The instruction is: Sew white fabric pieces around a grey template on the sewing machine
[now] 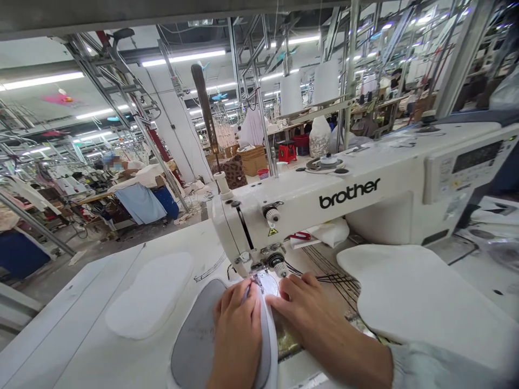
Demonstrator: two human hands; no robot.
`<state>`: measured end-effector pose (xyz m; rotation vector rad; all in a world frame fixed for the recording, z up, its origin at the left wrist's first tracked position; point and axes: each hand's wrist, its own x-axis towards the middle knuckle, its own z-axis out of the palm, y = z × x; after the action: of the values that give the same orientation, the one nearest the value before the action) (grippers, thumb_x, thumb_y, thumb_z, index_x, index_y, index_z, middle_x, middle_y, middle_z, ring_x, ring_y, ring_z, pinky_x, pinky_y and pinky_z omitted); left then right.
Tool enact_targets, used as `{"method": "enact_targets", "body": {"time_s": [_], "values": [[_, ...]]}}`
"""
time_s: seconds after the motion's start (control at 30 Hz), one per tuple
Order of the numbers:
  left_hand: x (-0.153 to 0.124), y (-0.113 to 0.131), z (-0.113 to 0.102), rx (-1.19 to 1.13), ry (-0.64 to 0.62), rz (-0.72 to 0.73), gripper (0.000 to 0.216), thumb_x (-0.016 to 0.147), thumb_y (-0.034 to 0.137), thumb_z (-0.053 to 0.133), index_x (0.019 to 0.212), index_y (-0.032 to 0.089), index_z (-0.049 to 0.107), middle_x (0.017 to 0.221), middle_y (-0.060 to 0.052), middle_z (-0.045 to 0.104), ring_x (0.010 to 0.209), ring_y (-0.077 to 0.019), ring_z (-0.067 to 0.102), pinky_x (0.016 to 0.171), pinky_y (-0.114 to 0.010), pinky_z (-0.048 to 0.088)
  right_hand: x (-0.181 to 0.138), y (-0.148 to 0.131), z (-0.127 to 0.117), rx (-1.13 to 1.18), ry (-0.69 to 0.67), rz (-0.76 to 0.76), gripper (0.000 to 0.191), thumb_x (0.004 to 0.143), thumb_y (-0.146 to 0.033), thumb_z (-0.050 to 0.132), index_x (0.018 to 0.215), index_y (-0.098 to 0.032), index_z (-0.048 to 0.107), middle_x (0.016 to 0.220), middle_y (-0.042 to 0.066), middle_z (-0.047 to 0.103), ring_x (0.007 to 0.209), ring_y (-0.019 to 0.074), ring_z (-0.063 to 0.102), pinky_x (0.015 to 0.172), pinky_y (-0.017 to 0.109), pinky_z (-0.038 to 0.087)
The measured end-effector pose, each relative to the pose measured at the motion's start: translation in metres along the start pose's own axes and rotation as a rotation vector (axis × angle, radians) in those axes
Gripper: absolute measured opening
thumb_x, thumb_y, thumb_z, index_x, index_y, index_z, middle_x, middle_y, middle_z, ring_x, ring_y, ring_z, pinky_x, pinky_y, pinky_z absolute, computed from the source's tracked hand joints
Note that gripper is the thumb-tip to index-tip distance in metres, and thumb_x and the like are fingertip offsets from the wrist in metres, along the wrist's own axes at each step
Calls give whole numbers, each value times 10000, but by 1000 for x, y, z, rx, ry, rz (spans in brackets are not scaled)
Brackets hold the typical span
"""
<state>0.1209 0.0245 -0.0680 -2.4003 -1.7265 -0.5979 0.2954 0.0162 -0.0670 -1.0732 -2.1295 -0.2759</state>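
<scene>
Under the needle and presser foot [258, 280] of a white sewing machine [300, 210] lies the edge of a white fabric piece [272, 346]. A grey rounded panel [194, 335] with faint writing rests on top of it. My left hand [238, 319] is over the panel's right side, fingers bent and close together, fingertips holding the work just before the presser foot. On the other side, my right hand [302, 302] is closed, its thumb and forefinger at the white fabric's edge. What lies between those fingertips is partly hidden.
A white curved cut piece [150, 297] lies on the table at left, a larger one [413, 297] at right. Red-handled snips [299, 236] and a white bundle sit behind the needle area. Dark threads [336, 281] cross the machine bed. Another person works far left.
</scene>
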Motion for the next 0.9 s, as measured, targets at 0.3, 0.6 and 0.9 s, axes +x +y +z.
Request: {"method": "enact_targets", "body": {"time_s": [0.3, 0.6, 0.9], "values": [[4, 5, -9, -26, -64, -45, 382, 957, 186, 367, 1173, 163, 681, 1303, -99, 647, 1194, -300, 576, 956, -506, 461, -30, -42, -18, 162, 175, -10, 245, 880, -60, 420, 766, -207, 580, 730, -19, 556, 614, 127, 455, 620, 293, 264], [-1, 10, -6, 50, 30, 5, 373, 972, 152, 357, 1181, 149, 666, 1298, -107, 646, 1187, -298, 570, 953, -514, 443, -32, -58, -21, 70, 58, -55, 314, 938, -48, 359, 731, -193, 545, 695, -12, 553, 598, 131, 468, 600, 292, 295], [-2, 16, -11, 125, 51, 54, 379, 963, 131, 346, 1169, 149, 664, 1260, -101, 670, 1164, -305, 593, 923, -518, 460, -31, -60, -16, -35, 75, -137, 360, 931, -10, 340, 708, -186, 561, 665, -11, 530, 589, 142, 441, 596, 309, 283]]}}
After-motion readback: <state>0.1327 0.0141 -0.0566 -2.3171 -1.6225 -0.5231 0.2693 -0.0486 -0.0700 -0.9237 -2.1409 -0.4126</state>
